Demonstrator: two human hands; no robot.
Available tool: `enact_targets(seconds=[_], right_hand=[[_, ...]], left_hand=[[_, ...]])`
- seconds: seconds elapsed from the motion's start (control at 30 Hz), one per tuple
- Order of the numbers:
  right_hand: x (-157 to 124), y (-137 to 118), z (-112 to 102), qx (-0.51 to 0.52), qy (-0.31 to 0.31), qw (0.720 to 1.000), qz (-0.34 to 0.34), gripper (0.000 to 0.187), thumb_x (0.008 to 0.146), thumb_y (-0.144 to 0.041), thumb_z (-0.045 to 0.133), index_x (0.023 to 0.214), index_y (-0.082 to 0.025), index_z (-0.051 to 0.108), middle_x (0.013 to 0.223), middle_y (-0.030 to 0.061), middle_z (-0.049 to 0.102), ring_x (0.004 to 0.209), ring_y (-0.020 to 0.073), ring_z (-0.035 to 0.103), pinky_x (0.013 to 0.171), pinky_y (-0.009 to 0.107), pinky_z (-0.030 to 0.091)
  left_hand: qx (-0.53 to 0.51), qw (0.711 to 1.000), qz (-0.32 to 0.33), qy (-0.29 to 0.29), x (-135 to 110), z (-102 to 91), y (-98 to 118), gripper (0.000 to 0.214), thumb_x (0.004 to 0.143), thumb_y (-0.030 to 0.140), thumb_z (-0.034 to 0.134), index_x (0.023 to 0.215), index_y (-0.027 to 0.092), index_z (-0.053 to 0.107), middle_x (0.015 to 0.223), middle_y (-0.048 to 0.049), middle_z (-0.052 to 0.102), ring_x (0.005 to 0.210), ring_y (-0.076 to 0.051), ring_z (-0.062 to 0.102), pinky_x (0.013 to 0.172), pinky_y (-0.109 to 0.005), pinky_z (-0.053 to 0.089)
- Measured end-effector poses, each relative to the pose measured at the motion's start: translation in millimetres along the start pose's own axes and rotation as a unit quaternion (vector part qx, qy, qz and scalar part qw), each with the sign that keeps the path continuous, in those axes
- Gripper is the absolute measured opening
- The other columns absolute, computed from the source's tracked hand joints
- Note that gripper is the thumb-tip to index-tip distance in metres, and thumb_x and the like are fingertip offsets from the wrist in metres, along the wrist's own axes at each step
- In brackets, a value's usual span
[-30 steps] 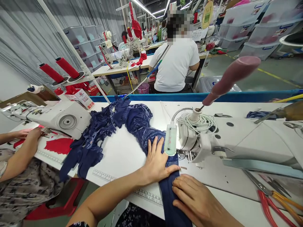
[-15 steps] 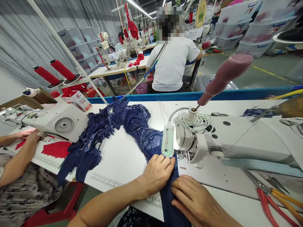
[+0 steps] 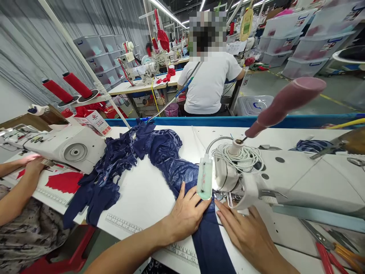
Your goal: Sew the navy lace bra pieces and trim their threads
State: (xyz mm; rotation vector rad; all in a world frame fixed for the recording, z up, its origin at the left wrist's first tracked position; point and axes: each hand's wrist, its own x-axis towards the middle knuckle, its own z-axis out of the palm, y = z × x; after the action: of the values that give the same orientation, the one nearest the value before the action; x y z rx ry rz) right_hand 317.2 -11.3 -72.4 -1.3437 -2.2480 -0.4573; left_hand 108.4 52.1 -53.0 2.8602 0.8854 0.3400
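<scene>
A navy garment (image 3: 209, 239) with lace and cup-like parts runs over the white table and past the needle area of the sewing machine (image 3: 285, 175). My left hand (image 3: 185, 213) lies on it with the fingers spread, the fingertips just below the pale green lamp (image 3: 204, 179). On the other side of the strip, my right hand (image 3: 246, 236) is stretched flat, its fingertips close to the presser foot and touching the cloth's edge. Neither hand is closed on the fabric. The machine head hides part of the right fingers and the needle.
More navy pieces (image 3: 111, 171) lie heaped at the left. Scissors (image 3: 322, 238) with red and orange handled tools rest at the right. A screwdriver with a pink handle (image 3: 288, 104) stands up from the machine. At far left, a co-worker's hands (image 3: 32, 165) work on red cloth (image 3: 64, 182).
My right hand has let go of the strip's lower part and moved up beside the presser foot, flattening out. My left fingers have spread from a curled press. The view has shifted slightly.
</scene>
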Motion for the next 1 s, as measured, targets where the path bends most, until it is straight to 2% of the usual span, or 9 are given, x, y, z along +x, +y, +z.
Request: enact_targets(seconds=[0.1,0.23,0.37,0.53,0.73,0.83,1.0], right_hand=[[2,-7,-11,0.081,0.032,0.996,-0.002,0.031,0.104,-0.019,0.038,0.115,-0.018,0.067,0.105,0.009,0.07,0.095,0.0218,0.063,0.093,0.044,0.039],[8,-9,-16,0.13,0.014,0.991,-0.037,0.029,0.104,-0.027,0.043,0.119,-0.018,0.066,0.115,0.0066,0.067,0.094,0.0167,0.063,0.088,0.033,0.041],[6,-8,-12,0.139,-0.002,0.989,-0.039,0.028,0.104,-0.029,0.044,0.116,-0.019,0.067,0.114,0.0041,0.068,0.092,0.0167,0.063,0.087,0.033,0.042],[2,-8,-10,0.153,-0.019,0.988,-0.029,0.029,0.104,-0.027,0.043,0.118,-0.018,0.066,0.114,0.0066,0.068,0.09,0.0177,0.063,0.087,0.034,0.042],[7,-7,-13,0.115,-0.005,0.992,-0.043,0.033,0.105,-0.028,0.038,0.122,-0.019,0.064,0.116,0.006,0.067,0.094,0.0178,0.063,0.086,0.033,0.041],[9,-4,-9,0.082,0.028,0.993,-0.081,0.034,0.103,-0.026,0.036,0.119,-0.018,0.065,0.114,0.0082,0.068,0.095,0.019,0.063,0.083,0.034,0.041],[12,7,9,0.082,0.073,0.973,-0.202,0.029,0.098,-0.025,0.044,0.111,-0.018,0.069,0.109,0.0092,0.069,0.095,0.0234,0.062,0.083,0.037,0.041]], left_hand=[[-0.022,1.0,-0.002,0.009,5,-2.7,-4,0.046,0.095,0.013,0.041,0.141,0.018,0.043,0.141,-0.0119,0.055,0.136,-0.031,0.044,0.115,-0.067,0.027],[-0.029,0.999,-0.006,0.021,10,-2.0,-8,0.044,0.093,0.012,0.043,0.137,0.019,0.047,0.14,-0.012,0.055,0.136,-0.029,0.045,0.116,-0.067,0.027],[-0.017,0.999,-0.002,0.035,11,1.2,-10,0.042,0.094,0.013,0.043,0.135,0.019,0.049,0.139,-0.0129,0.056,0.137,-0.03,0.044,0.115,-0.068,0.028],[-0.017,0.998,0.016,0.054,7,2.4,-14,0.038,0.095,0.015,0.045,0.132,0.017,0.053,0.137,-0.0137,0.057,0.14,-0.027,0.041,0.117,-0.064,0.027],[-0.016,0.999,0.009,0.04,13,0.2,-24,0.028,0.097,0.018,0.044,0.118,0.018,0.062,0.132,-0.0119,0.059,0.137,-0.025,0.044,0.12,-0.061,0.022],[0.001,1.0,0.007,0.015,19,-0.1,-25,0.029,0.098,0.02,0.043,0.12,0.018,0.061,0.136,-0.0118,0.057,0.138,-0.026,0.042,0.119,-0.063,0.022],[0.017,1.0,0.008,-0.011,15,-4.9,-23,0.038,0.098,0.023,0.044,0.135,0.017,0.049,0.144,-0.012,0.053,0.14,-0.026,0.04,0.116,-0.065,0.028]])
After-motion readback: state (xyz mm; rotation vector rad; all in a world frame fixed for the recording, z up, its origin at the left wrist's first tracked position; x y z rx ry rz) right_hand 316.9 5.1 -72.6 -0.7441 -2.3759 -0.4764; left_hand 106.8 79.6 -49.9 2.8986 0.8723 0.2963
